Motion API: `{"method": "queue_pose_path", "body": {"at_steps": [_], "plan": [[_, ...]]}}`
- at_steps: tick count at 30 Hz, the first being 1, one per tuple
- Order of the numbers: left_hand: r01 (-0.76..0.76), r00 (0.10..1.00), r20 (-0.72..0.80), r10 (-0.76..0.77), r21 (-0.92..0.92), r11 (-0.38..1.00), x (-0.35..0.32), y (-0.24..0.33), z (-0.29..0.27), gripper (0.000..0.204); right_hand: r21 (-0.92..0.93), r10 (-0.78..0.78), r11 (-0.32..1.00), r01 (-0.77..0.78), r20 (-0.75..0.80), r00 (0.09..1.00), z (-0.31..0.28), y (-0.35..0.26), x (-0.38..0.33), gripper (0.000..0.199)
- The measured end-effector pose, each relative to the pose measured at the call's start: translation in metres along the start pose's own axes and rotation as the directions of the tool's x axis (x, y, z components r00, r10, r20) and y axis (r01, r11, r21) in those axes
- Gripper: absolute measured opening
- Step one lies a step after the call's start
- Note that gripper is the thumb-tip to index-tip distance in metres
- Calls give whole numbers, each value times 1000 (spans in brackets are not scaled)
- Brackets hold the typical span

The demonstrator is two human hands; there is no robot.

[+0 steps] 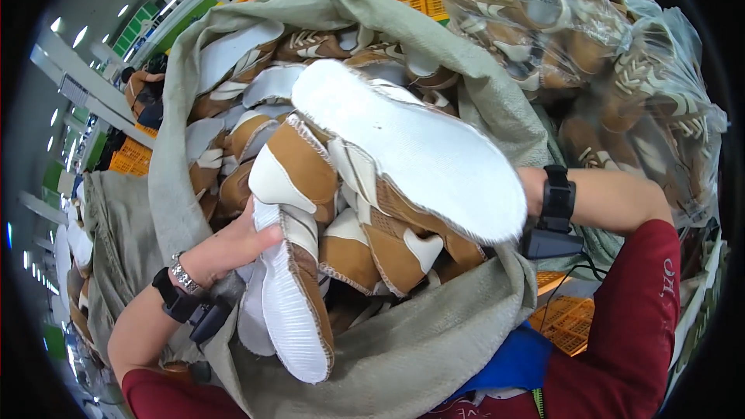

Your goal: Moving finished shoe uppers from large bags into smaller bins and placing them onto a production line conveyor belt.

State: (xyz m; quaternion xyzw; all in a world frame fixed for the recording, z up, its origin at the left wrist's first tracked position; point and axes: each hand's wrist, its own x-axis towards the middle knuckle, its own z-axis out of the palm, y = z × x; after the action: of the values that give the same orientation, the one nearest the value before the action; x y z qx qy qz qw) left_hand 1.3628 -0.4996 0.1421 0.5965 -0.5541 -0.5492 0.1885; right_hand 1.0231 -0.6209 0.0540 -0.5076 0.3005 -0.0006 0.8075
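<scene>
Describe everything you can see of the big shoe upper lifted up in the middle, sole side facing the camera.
The shoe upper is unfinished: a flat white fabric-like insole with a stitched edge faces the camera, and tan suede-looking sides with white panels hang below it. It lies tilted, toe toward the upper left, above the other uppers in the open grey-green sack. Its heel end reaches the right wrist; the right hand itself is hidden behind it. The left hand rests on a different upper lower down.
</scene>
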Motion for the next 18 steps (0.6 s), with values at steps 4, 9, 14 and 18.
{"method": "queue_pose_path", "body": {"at_steps": [4,9,14,18], "plan": [[8,996,-82,-18,-122,992,0,10,13,105,8,-58,998,58,-18,998,-6,28,-23,37],[-160,974,-169,150,-49,986,-19,24,25,77,2,-134,991,134,-68,989,-5,45,-45,36],[-340,888,-260,380,187,922,-51,56,24,85,-16,-212,977,212,-127,969,-11,47,-76,36],[-321,833,-332,442,359,876,-80,98,-9,78,-35,-295,955,294,-195,935,-32,20,-105,36]]}}
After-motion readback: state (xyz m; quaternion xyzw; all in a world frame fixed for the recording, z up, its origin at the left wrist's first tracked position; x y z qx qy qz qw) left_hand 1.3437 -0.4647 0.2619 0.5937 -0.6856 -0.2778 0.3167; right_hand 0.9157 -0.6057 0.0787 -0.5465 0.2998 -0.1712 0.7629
